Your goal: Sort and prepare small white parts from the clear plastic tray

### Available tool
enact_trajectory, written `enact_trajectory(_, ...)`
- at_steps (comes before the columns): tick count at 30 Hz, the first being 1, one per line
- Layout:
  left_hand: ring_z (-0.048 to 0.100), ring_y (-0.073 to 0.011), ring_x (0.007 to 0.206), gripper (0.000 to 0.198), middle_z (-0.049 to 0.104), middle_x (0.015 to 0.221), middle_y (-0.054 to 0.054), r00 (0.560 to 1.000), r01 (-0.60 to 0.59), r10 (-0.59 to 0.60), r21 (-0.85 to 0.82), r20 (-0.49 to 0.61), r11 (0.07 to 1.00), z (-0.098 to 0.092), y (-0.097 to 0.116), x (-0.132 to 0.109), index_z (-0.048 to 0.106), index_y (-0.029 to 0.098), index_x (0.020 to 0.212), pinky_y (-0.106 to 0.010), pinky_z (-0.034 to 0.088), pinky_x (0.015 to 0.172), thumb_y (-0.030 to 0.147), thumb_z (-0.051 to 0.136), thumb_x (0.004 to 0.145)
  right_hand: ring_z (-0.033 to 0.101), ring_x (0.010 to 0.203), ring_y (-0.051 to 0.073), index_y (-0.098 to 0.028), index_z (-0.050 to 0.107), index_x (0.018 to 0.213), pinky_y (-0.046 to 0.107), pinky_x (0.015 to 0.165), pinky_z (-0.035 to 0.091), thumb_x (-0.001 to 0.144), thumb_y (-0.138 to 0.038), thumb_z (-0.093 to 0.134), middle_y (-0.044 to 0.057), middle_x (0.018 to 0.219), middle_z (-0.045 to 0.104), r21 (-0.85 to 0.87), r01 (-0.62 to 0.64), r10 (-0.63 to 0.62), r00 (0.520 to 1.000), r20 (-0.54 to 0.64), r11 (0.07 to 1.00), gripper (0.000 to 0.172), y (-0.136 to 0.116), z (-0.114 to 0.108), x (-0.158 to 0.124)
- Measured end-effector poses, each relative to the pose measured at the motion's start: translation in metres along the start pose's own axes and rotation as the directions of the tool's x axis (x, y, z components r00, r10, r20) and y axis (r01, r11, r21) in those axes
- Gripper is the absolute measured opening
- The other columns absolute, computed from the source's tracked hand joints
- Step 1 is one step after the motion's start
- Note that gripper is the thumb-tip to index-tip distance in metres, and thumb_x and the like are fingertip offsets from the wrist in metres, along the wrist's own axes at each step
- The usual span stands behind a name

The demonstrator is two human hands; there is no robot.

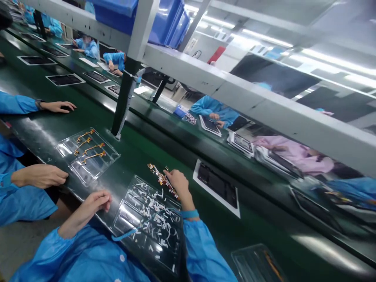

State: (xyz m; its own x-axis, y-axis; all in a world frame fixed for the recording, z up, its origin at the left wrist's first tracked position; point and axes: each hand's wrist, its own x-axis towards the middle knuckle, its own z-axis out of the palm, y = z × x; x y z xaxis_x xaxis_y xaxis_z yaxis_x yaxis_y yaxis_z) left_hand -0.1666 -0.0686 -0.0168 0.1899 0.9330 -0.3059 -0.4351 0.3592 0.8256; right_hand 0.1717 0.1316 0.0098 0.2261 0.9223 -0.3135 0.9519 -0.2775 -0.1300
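My right hand (179, 185) is closed in a pinch on a thin gold flex cable (161, 178), held just above the far edge of a clear plastic tray (138, 187) littered with white strips. My left hand (93, 203) rests curled at the near edge of the green belt (132, 149), left of that tray, with nothing visible in it. Both my sleeves are blue, and a blue wrist strap cord (126, 235) runs across the tray.
A second clear tray (111, 154) holds three gold flex cables. A co-worker's hand (44, 176) lies beside it, another hand (60, 106) farther left. A black device on a white sheet (217, 187) rides the belt. A shelf post (122, 98) stands on the belt. More workers sit opposite.
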Motion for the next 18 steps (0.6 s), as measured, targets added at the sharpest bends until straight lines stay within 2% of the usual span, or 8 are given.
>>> enact_trajectory(4,0.055,-0.0137,0.063,0.041,0.062,0.066,-0.002,0.999,0.026,-0.025,0.007,-0.03,1.0,0.007,-0.013,-0.002,0.068,0.014,0.079,-0.023,0.044,0.064,0.054,0.08,0.079,0.066,0.108,0.023,-0.017,0.062,0.126,0.045,0.092,0.057,0.099,-0.036,0.064,0.01,0.127,0.064,0.128,-0.008,0.007,1.0,0.002,0.992,0.033,-0.002,0.008,0.008)
enact_trajectory(7,0.055,-0.0138,0.064,0.043,0.062,0.068,-0.002,0.998,0.042,-0.041,0.031,-0.038,0.999,0.011,-0.02,-0.001,0.068,0.014,0.08,-0.023,0.044,0.063,0.055,0.08,0.078,0.066,0.103,0.022,-0.016,0.064,0.121,0.042,0.089,0.057,0.099,-0.036,0.064,0.008,0.122,0.066,0.298,0.075,-0.076,0.997,-0.008,0.952,0.03,0.006,0.001,0.006)
enact_trajectory(9,0.056,-0.014,0.065,0.044,0.063,0.068,-0.002,0.999,0.045,-0.044,0.087,-0.019,0.995,0.015,-0.02,0.004,0.068,0.013,0.081,-0.023,0.045,0.064,0.056,0.078,0.08,0.067,0.092,0.019,-0.015,0.066,0.111,0.037,0.081,0.058,0.099,-0.038,0.063,0.006,0.108,0.068,0.442,0.159,-0.164,0.986,-0.027,0.883,0.026,0.013,-0.006,-0.002)
enact_trajectory(11,0.058,-0.0143,0.065,0.045,0.064,0.067,-0.002,0.999,0.022,-0.027,0.182,0.027,0.983,0.025,-0.014,0.014,0.067,0.013,0.081,-0.024,0.046,0.065,0.057,0.075,0.082,0.065,0.077,0.016,-0.015,0.064,0.097,0.032,0.071,0.056,0.098,-0.045,0.062,0.002,0.089,0.067,0.587,0.243,-0.257,0.965,-0.061,0.773,0.031,0.02,-0.016,-0.016)
enact_trajectory(14,0.061,-0.0151,0.068,0.041,0.067,0.072,-0.003,0.99,-0.066,0.018,0.338,0.142,0.939,0.057,0.006,0.039,0.069,0.013,0.084,-0.026,0.048,0.068,0.054,0.071,0.086,0.059,0.063,0.015,-0.018,0.058,0.085,0.029,0.062,0.052,0.086,-0.065,0.066,-0.001,0.071,0.06,0.743,0.347,-0.369,0.918,-0.145,0.572,0.047,0.026,-0.035,-0.046)
enact_trajectory(17,0.066,-0.0162,0.08,0.031,0.072,0.091,-0.005,0.965,-0.206,0.108,0.434,0.239,0.877,0.11,0.033,0.072,0.072,0.015,0.105,-0.027,0.051,0.076,0.04,0.074,0.086,0.058,0.059,0.015,-0.02,0.057,0.089,0.029,0.06,0.051,0.079,-0.07,0.068,0.0,0.068,0.061,0.806,0.41,-0.432,0.875,-0.217,0.427,0.053,0.029,-0.057,-0.079)
enact_trajectory(18,0.066,-0.0165,0.084,0.037,0.072,0.1,-0.006,0.953,-0.258,0.154,0.437,0.26,0.862,0.13,0.042,0.082,0.07,0.017,0.115,-0.027,0.052,0.078,0.035,0.077,0.083,0.058,0.059,0.015,-0.02,0.058,0.089,0.028,0.059,0.05,0.08,-0.068,0.069,0.0,0.067,0.061,0.814,0.423,-0.445,0.865,-0.232,0.398,0.05,0.03,-0.064,-0.089)
